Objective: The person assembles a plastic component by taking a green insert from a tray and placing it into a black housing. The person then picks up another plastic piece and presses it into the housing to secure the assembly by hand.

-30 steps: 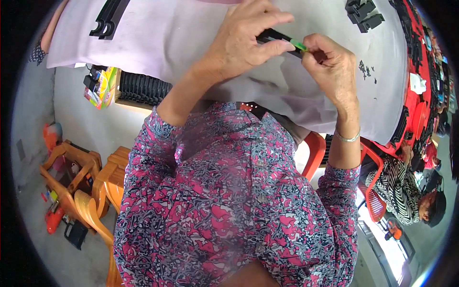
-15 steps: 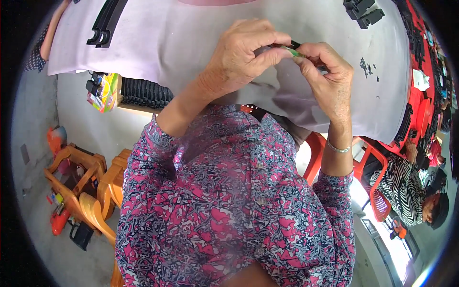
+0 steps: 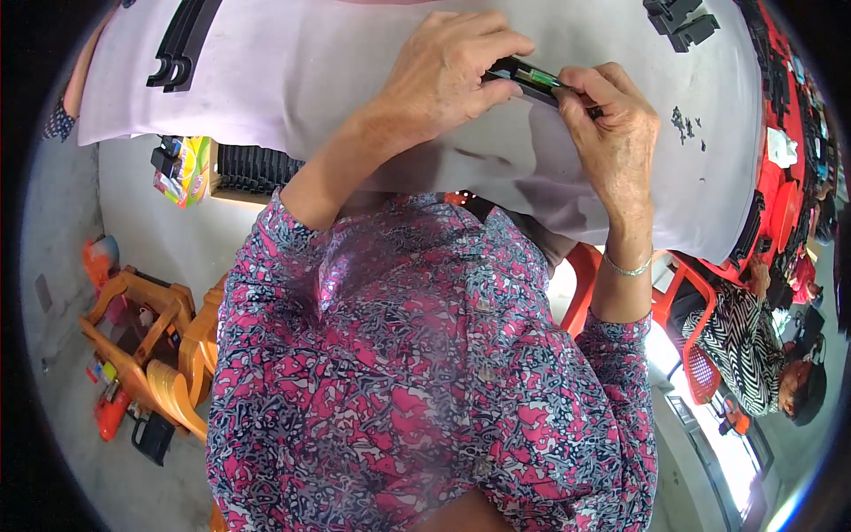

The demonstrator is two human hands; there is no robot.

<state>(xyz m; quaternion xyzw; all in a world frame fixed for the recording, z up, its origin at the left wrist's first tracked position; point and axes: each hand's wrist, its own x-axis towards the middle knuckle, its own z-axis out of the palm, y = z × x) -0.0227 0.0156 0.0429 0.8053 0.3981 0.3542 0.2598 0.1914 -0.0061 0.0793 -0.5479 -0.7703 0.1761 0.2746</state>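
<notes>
A slim black spirit level (image 3: 537, 81) with a bright green vial is stretched between my two hands above the cloth-covered table (image 3: 355, 62). My left hand (image 3: 448, 78) grips its left end between thumb and fingers. At the other end, my right hand (image 3: 613, 127) pinches it, thumb near the vial, and the fingers partly cover that end. Small black bits (image 3: 681, 124) lie scattered to the right of my right hand. Long black pieces with round notches (image 3: 184, 44) rest at the far left, and shorter black pieces (image 3: 681, 25) at the far right.
Below the table's left edge are a box of stacked black parts (image 3: 257, 168) and a colourful carton (image 3: 191, 173). A wooden frame (image 3: 142, 310) and red chair (image 3: 581, 284) stand nearby. Another person (image 3: 740, 346) sits right; someone's arm (image 3: 80, 75) shows upper left.
My hands have moved slightly apart, the left one up and to the left. More of the black level and its green vial now shows between them.
</notes>
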